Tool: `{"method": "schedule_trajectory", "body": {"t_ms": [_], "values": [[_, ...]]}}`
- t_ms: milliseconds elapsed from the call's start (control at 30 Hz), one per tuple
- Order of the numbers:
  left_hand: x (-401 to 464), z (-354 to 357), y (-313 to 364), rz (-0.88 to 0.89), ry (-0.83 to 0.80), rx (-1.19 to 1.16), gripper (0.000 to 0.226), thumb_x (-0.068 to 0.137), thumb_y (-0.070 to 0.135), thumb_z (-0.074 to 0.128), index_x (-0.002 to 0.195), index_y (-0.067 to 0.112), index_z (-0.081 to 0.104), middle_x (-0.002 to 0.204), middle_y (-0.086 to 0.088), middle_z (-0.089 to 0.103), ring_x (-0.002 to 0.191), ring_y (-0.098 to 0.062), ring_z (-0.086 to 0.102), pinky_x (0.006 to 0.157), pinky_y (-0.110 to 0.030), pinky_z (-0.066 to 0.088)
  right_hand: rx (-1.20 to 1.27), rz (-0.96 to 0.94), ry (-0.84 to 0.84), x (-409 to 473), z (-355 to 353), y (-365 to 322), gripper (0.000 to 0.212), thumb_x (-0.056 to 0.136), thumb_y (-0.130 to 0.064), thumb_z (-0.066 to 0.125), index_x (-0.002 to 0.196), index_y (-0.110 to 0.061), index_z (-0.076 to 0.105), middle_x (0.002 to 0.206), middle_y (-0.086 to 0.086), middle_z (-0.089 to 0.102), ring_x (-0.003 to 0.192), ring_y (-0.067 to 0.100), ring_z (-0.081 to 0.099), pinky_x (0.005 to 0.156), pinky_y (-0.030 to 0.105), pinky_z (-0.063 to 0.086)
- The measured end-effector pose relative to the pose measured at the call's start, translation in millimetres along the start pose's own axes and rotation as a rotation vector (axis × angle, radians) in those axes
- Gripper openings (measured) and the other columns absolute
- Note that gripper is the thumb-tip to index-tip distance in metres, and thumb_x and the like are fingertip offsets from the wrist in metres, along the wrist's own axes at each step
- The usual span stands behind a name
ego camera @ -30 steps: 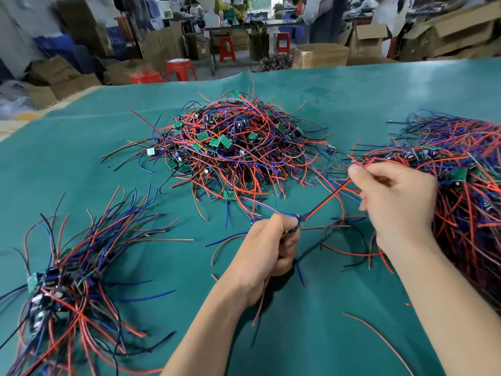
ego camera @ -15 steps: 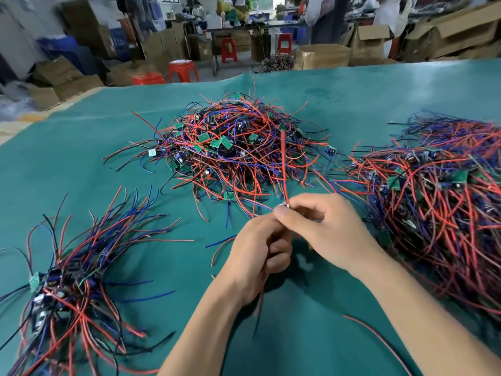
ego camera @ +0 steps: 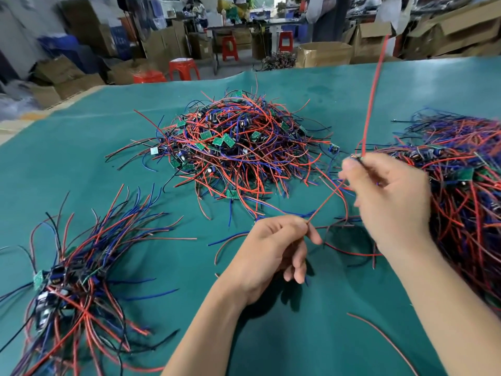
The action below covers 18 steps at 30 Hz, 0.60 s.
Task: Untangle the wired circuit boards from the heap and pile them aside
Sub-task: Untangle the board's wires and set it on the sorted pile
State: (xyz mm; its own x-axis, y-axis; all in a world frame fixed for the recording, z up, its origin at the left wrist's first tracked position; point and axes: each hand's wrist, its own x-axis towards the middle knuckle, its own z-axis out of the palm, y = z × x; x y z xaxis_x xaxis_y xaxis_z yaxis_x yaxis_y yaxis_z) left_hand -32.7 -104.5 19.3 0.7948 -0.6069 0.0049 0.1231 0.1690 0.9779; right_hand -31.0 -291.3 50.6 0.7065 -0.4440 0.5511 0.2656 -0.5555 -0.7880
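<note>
Teal mat (ego camera: 81,164) on table; cardboard boxes (ego camera: 322,54) and red stools (ego camera: 184,67) behind. Left hand (ego camera: 271,253) pinches a red wire (ego camera: 325,200) running up-right to the right hand (ego camera: 390,202). Right fingertips pinch a small board, blurred; its second red wire (ego camera: 372,90) stands near-vertical, between the central heap (ego camera: 238,147) and the right heap (ego camera: 466,169).

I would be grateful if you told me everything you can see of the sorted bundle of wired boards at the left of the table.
The sorted bundle lies on the green table cover, at the near left, apart from both hands. Its small boards, one green edge showing, sit clustered at the left end, partly blurred. Red, blue and black insulated wires fan out from them, mostly up and to the right, some curling toward the near edge. Their free ends rest loose on the cover. Nothing else touches it.
</note>
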Motion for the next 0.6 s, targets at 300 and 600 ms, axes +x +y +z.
{"method": "schedule_trajectory", "body": {"t_ms": [300, 600], "values": [[2, -3, -1, -0.033, 0.120, -0.072, 0.021, 0.096, 0.008, 0.047, 0.087, 0.005, 0.065, 0.060, -0.006, 0.049, 0.049, -0.018, 0.054, 0.046, -0.021, 0.037, -0.467, 0.150, 0.222, 31, -52, 32, 0.073, 0.086, -0.080, 0.051, 0.134, -0.026, 0.055, 0.125, 0.017, 0.062, 0.118, 0.039, 0.058, 0.106, 0.056, 0.046], [4, -2, -2, -0.033, 0.138, -0.067, 0.021, 0.085, 0.022, 0.058, 0.065, 0.016, 0.063, 0.055, 0.000, 0.046, 0.044, -0.014, 0.048, 0.043, -0.022, 0.032, -0.429, -0.192, -0.492, -22, 15, -9, 0.039, 0.083, -0.012, 0.068, 0.121, -0.017, 0.074, 0.125, 0.008, 0.068, 0.121, 0.031, 0.058, 0.110, 0.044, 0.041]]}}
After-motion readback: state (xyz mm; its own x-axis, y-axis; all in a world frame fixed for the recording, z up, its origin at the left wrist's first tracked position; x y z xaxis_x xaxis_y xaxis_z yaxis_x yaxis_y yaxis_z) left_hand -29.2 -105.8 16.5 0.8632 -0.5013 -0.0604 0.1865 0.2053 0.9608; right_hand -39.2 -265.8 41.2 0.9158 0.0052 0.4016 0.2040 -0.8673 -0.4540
